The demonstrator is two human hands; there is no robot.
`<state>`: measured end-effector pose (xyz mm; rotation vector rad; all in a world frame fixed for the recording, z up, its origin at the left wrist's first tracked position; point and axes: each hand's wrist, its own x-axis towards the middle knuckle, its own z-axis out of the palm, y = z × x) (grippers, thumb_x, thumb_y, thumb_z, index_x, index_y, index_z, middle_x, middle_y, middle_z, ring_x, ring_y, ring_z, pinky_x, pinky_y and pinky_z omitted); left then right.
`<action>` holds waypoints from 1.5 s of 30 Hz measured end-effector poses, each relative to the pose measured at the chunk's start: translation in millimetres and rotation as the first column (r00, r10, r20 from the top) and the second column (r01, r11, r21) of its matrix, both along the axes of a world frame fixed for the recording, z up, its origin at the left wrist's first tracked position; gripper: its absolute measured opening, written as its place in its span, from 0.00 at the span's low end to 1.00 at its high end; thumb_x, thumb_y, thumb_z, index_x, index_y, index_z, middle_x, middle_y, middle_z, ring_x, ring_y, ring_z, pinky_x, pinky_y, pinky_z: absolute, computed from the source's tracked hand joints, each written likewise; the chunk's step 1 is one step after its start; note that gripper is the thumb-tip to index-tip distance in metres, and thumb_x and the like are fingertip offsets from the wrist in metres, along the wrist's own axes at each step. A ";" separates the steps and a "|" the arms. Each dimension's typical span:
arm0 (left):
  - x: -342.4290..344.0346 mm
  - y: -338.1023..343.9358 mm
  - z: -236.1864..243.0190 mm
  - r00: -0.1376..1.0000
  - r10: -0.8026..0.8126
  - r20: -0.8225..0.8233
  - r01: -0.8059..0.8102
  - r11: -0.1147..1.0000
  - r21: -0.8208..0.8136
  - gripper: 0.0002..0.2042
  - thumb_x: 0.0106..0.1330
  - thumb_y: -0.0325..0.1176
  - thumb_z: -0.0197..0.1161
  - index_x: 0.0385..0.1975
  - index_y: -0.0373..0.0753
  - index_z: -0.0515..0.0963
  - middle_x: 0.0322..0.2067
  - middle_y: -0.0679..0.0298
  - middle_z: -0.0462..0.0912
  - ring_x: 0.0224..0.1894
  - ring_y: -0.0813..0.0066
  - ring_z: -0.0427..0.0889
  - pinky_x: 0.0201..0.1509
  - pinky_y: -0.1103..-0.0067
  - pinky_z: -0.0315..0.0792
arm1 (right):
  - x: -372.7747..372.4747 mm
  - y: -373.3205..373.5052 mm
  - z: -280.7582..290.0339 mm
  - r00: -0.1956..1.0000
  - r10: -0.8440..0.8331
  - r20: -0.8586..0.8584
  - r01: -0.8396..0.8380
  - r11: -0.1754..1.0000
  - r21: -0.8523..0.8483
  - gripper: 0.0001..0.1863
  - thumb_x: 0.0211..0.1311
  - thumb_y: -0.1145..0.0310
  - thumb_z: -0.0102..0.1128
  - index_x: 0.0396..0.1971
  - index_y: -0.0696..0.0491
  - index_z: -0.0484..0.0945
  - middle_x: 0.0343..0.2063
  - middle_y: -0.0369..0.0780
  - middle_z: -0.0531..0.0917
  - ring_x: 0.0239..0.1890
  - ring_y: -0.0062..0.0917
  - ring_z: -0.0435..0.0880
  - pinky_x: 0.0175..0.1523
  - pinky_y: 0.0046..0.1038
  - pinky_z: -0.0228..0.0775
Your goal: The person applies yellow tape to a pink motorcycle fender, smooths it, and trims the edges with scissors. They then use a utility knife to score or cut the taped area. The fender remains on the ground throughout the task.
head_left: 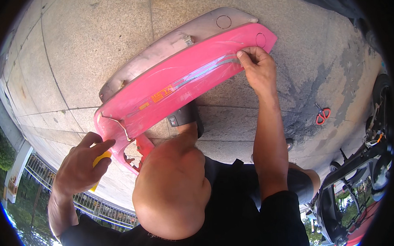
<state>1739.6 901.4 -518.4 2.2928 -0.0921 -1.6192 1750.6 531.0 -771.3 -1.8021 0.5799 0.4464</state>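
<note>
A: From the head view, what state is the pink panel (173,74) in?
B: Unfinished, I'd judge. A split (124,127) stands open near its left end, scratches mark its face, and the striped sticker (199,75) is on.
A: Where does it lie?
B: Over the paving (94,44), overlapping a grey panel (160,52) on its far side. Both have a drawn circle at the right end.
A: And the hands?
B: Well apart. The left hand (87,159) holds a yellow piece (102,158) beside the split end. The right hand (259,68) is at the sticker's right end, fingers bent; I can't tell whether it grips or presses.
A: The surroundings?
B: Stained slabs, red-handled scissors (322,115) at right, dark vehicle parts (359,173) beyond, a railing (105,211) and greenery (0,147) at left.
</note>
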 end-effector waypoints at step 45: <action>41.8 -55.2 93.9 0.976 -0.173 0.135 0.208 0.926 -0.314 0.27 0.44 0.35 0.71 0.49 0.39 0.81 0.42 0.55 0.75 0.27 0.65 0.82 0.26 0.74 0.75 | 2.7 10.5 3.6 0.999 0.037 -0.019 -0.036 0.999 0.030 0.11 0.61 0.67 0.67 0.36 0.60 0.83 0.29 0.40 0.87 0.31 0.21 0.83 0.38 0.26 0.75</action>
